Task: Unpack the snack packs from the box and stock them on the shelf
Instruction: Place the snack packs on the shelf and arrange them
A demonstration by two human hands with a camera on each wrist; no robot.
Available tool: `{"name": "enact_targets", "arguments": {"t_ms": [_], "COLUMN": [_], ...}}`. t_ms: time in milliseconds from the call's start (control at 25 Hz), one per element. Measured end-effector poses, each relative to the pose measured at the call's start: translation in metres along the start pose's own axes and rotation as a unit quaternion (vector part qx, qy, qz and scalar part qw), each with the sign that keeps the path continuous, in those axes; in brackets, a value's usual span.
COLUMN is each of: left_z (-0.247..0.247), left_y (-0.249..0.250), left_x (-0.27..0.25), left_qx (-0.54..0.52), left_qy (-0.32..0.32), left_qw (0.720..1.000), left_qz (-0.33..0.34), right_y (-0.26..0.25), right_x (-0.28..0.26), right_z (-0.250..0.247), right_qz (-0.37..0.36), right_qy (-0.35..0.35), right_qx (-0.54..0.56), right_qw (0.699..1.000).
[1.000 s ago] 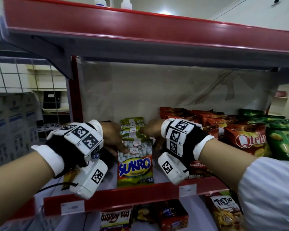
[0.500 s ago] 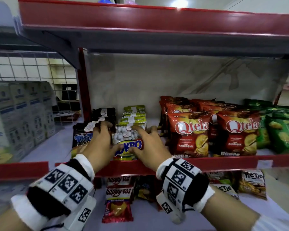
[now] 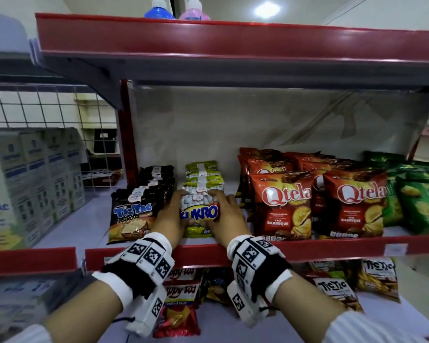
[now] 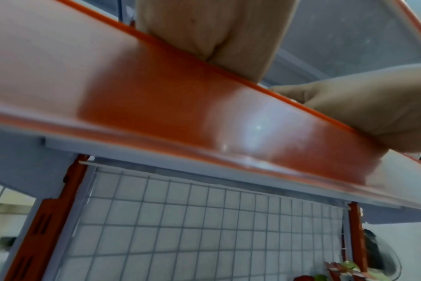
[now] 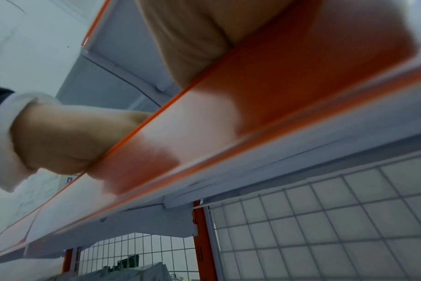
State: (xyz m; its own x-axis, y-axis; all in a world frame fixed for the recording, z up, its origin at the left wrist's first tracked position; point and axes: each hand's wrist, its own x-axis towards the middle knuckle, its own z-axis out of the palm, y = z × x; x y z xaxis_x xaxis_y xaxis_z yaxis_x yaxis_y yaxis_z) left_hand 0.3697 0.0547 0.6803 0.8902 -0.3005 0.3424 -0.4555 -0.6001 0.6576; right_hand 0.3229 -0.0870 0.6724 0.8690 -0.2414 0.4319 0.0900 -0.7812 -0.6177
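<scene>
Green-and-yellow nut pack (image 3: 200, 214) stands at the front of its row on the shelf (image 3: 307, 248), between the black snack bags (image 3: 131, 214) and the red chip bags (image 3: 280, 206). Left hand (image 3: 170, 219) grips its left edge and right hand (image 3: 227, 216) its right edge, fingers curled round it. Both hands equally near; the pack lies directly between them. Long axis upright, tilted slightly back; printed face toward the aisle. Judgement: it only needs seating against the row behind it, then letting go. Wrist views show the shelf lip only.
</scene>
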Motion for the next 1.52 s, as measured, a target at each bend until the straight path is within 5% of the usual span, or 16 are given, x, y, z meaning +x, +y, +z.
{"name": "enact_targets", "arguments": {"t_ms": [520,840,1040,1360,1520], "left_z": [-0.002,0.004,-0.002,0.021,0.058], "left_y": [-0.014,-0.006,0.012,0.080,0.126], "left_x": [-0.006,-0.013,-0.009,-0.033,-0.052], "left_qx": [-0.102,-0.121,-0.044,-0.043,-0.114], "left_qy": [-0.018,0.138,0.234,0.240,0.090], "left_qw": [0.991,0.971,0.961,0.964,0.987], "left_qz": [0.083,0.155,0.142,0.103,0.068], "right_y": [-0.001,-0.009,-0.005,0.035,0.084], "right_x": [-0.012,-0.028,-0.046,-0.064,-0.064], "right_z": [-0.004,-0.018,-0.046,-0.156,-0.227], "right_qz": [0.010,-0.035,-0.144,-0.188,-0.120], "right_qy": [0.068,0.169,0.170,0.198,0.234], "right_qx": [0.072,0.139,0.134,0.156,0.018], "right_qw": [0.995,0.975,0.966,0.949,0.965]}}
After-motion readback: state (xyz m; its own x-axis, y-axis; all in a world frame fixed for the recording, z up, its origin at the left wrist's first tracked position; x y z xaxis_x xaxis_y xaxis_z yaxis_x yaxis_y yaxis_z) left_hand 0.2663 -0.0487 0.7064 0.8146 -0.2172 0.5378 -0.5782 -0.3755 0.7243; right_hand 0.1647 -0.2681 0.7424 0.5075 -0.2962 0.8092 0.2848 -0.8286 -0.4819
